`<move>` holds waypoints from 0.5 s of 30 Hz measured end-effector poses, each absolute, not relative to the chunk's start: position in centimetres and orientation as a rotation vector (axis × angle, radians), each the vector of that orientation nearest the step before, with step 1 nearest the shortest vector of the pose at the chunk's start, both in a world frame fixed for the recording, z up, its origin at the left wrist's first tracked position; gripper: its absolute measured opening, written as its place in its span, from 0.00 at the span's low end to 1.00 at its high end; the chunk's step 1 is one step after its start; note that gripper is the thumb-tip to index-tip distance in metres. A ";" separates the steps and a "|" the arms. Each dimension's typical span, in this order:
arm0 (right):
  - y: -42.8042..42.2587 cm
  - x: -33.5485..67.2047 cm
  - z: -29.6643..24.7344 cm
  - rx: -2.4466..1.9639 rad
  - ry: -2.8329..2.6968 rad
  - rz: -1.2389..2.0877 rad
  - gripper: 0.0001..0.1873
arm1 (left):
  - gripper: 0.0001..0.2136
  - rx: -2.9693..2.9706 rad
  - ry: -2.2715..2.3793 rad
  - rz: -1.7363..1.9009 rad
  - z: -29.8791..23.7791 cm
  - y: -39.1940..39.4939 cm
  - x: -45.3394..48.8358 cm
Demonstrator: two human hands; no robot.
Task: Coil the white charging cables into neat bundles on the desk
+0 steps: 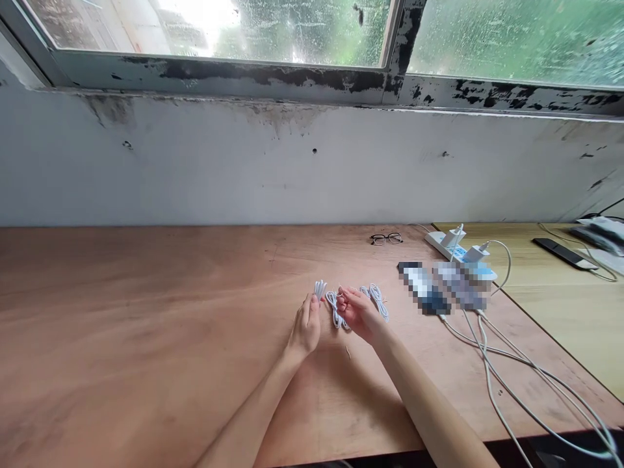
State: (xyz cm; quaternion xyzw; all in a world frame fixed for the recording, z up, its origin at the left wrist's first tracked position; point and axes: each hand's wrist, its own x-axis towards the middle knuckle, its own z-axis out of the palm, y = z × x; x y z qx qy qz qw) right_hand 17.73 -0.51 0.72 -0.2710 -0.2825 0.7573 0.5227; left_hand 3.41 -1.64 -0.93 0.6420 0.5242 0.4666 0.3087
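Observation:
Both my hands are over the middle of a brown wooden table [146, 312]. My left hand [306, 325] has its fingers together, tips next to a small white coiled cable [320, 288]. My right hand [355, 312] is curled, its fingers pinched on a second white coiled cable [335, 309] between the two hands. A third white coiled cable [377, 298] lies just right of my right hand on the table. A tiny white tie [348, 352] lies on the wood below my right wrist.
Black-rimmed glasses [386, 238] lie near the wall. A white power strip [446, 246] with chargers [475, 253] feeds white cords [511, 377] trailing off the front right. Blurred devices [443, 289] sit right of my hands. A lighter table [560, 305] adjoins, bearing a dark remote-like object [563, 252].

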 end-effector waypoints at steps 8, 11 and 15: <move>-1.7 15.7 1.2 -0.526 -0.489 2.020 0.06 | 0.14 1.674 1.458 1.130 0.2 -2.1 3.7; -2.0 15.3 1.2 -0.496 -0.455 2.004 0.05 | 0.12 1.730 1.478 1.094 0.4 -2.2 3.8; -2.0 15.0 0.9 -0.559 -0.463 1.911 0.08 | 0.11 1.716 1.487 1.091 0.6 -2.4 3.9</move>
